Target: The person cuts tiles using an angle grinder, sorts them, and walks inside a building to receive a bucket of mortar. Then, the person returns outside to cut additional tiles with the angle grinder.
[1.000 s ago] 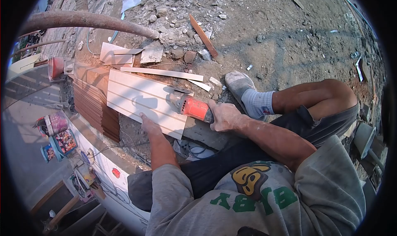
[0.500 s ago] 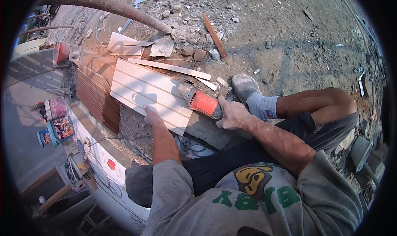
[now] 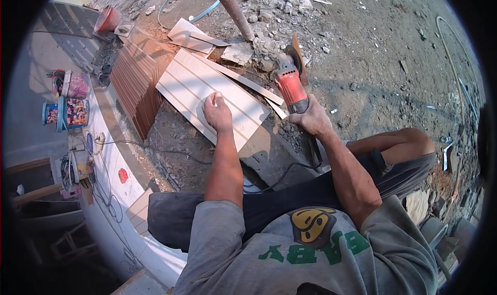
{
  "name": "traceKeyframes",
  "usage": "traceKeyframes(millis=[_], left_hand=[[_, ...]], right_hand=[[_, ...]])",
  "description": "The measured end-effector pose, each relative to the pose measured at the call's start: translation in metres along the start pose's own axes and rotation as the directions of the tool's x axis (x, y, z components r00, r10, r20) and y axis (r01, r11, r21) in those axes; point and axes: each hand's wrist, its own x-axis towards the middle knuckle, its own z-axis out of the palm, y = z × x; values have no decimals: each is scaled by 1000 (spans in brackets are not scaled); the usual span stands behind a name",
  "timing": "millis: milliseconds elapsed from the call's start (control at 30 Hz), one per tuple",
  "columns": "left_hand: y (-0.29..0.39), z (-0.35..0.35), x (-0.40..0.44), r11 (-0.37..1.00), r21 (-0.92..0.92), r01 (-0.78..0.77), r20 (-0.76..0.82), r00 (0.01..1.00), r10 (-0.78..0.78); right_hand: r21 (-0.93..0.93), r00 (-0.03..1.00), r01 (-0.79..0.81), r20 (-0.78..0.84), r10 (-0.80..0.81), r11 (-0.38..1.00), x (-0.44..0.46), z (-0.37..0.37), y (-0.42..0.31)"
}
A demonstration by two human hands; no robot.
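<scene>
One red-black grinder (image 3: 291, 85) in right grip (image 3: 313, 118); left grip (image 3: 218, 112) curled, hold unclear, over pale striped tile (image 3: 189, 80).

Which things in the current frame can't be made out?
All in the head view:
Grinder: rear grip, covered by the right hand.
Left hand: fingertips, curled out of sight, so touching the grooved board or not is unclear.
Pole: upper end, cut off by the top edge.

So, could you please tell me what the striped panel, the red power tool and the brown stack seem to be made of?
Striped panel: perhaps matte ceramic tile, judging by its flat pale face; board remains possible.
Red power tool: probably moulded plastic, satin, given its slotted body.
Brown stack: maybe unglazed ceramic, from dull reddish edges.
</scene>
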Motion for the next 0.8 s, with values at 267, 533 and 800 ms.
traceKeyframes(millis=[267, 533, 800], left_hand=[[115, 0, -93, 866, -348, -358, 212, 870, 445], [114, -2, -106, 937, -229, -263, 284, 903, 323], [120, 2, -114, 957, -185, -224, 346, 896, 277]], right_hand=[[24, 999, 40, 10, -40, 999, 3, 8, -25], [-60, 992, 118, -37, -121, 991, -4, 23, -27], [-97, 995, 77, -53, -82, 992, -3, 22, -26]])
